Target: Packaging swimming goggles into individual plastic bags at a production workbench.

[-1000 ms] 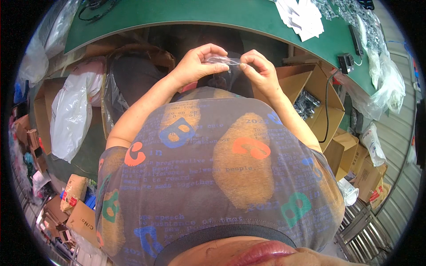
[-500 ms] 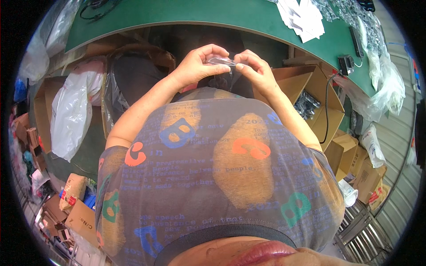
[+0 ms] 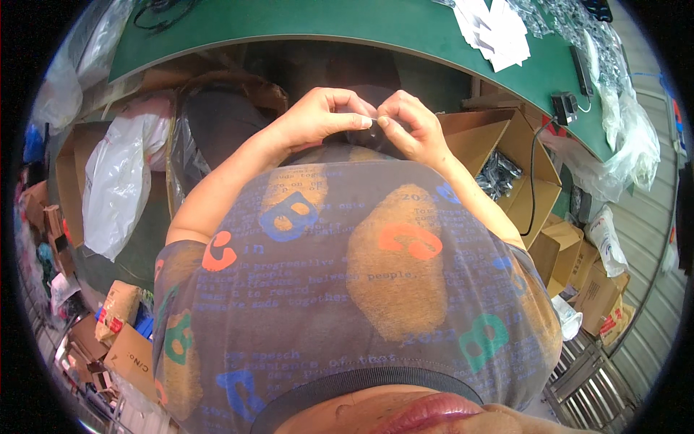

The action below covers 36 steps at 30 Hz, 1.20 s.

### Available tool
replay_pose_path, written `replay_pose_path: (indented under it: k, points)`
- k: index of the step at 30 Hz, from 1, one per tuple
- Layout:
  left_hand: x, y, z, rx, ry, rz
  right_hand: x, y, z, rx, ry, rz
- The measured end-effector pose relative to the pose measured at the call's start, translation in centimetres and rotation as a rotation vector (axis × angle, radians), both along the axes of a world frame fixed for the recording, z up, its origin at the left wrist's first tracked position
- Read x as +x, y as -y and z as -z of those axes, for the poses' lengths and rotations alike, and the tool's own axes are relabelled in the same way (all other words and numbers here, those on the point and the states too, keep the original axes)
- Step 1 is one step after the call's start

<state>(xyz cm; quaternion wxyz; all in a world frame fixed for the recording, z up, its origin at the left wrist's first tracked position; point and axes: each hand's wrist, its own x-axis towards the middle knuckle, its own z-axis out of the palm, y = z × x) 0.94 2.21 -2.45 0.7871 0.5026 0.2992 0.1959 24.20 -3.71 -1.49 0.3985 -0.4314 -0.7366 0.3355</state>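
Both hands meet in front of my chest, fingertips nearly touching. Thumb and fingers of my left hand [image 3: 318, 118] are pinched together, and my right hand [image 3: 413, 129] pinches from the other side. Between the tips shows a pale sliver of clear plastic film [image 3: 374, 120], perhaps a small bag; most of it is hidden or too transparent to make out. Beyond the hands lies the dark space under the green table [image 3: 289, 22].
White papers [image 3: 495, 36] and clear plastic packets [image 3: 564, 29] lie on the table at the far right, near a black adapter [image 3: 564, 107] with a hanging cable. Right of me, an open carton [image 3: 463, 130] holds dark wrapped pieces [image 3: 499, 173]. A white plastic bag [image 3: 116, 195] hangs at left.
My hands have come slightly nearer to my body, and their fingertips have drawn together. The clear film, which showed plainly between them before, is now mostly hidden.
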Motion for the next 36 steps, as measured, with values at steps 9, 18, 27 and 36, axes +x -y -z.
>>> replay_pose_path:
  k: [9,18,27,36]
  points:
    - [0.1,-0.1,-0.4,-0.207,0.020,0.046,0.5,0.8,0.2,-0.111,-0.058,-0.019]
    - [1.3,0.5,0.4,0.168,-0.117,-0.033,1.9,0.5,0.2,-0.574,-0.276,0.010]
    - [1.5,0.1,1.0,0.198,-0.131,0.003,1.2,0.4,0.7,-0.711,-0.428,0.085]
    - [1.3,0.1,1.7,0.142,-0.035,0.025,1.3,0.7,0.9,-0.199,-0.081,0.157]
